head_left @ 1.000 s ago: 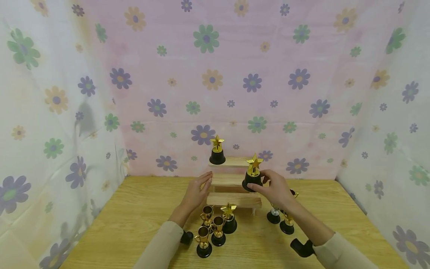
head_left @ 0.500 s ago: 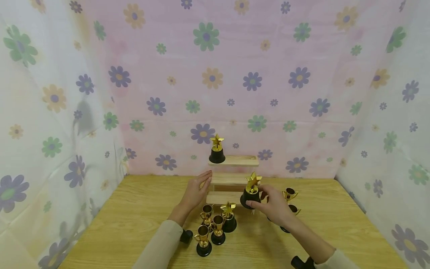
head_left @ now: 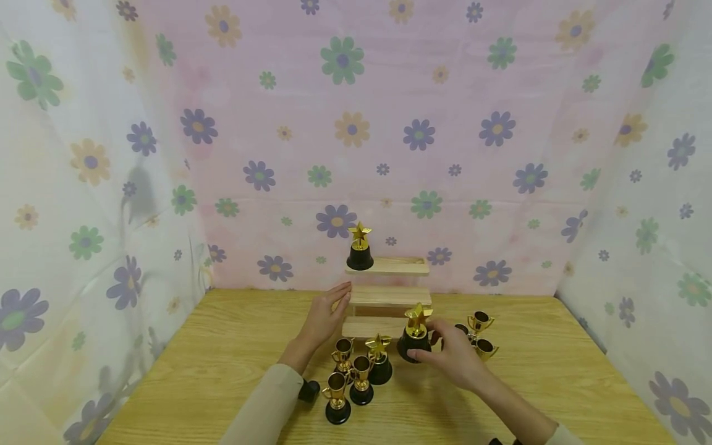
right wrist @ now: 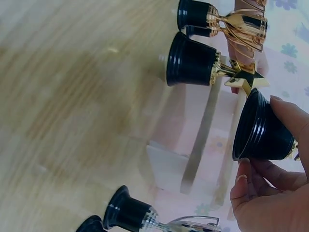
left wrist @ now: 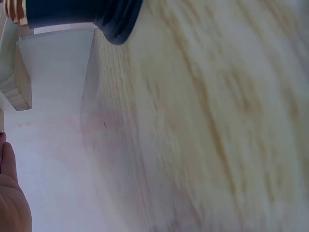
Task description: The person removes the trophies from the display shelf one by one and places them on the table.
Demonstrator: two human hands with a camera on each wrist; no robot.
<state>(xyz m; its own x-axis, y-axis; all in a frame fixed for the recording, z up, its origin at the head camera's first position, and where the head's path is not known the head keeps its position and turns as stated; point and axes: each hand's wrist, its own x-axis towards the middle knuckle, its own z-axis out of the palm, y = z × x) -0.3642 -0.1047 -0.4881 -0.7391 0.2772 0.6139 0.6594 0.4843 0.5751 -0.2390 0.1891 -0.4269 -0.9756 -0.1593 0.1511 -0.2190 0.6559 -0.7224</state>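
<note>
My right hand (head_left: pixel 453 358) pinches the black base of a gold star trophy (head_left: pixel 414 337) between thumb and fingers, in front of the right end of a tiered wooden stand (head_left: pixel 389 296). In the right wrist view this trophy's base (right wrist: pixel 263 130) appears to hang above the table. My left hand (head_left: pixel 325 318) rests on the stand's left side with its fingers straight. Another star trophy (head_left: pixel 360 254) stands at the left of the top tier. A third star trophy (head_left: pixel 380 366) stands on the table before the stand, beside gold cup trophies (head_left: pixel 361 378).
More cup trophies (head_left: pixel 481 321) stand right of the stand, partly hidden behind my right hand; the right wrist view shows a silver one (right wrist: pixel 149 220). The wooden table (head_left: pixel 222 364) ends at a flowered cloth backdrop (head_left: pixel 278 235), with cloth on both sides too.
My right hand has brought the star trophy down and toward me, from the height of the stand's middle tier to below its front tier. The left hand has stayed in place.
</note>
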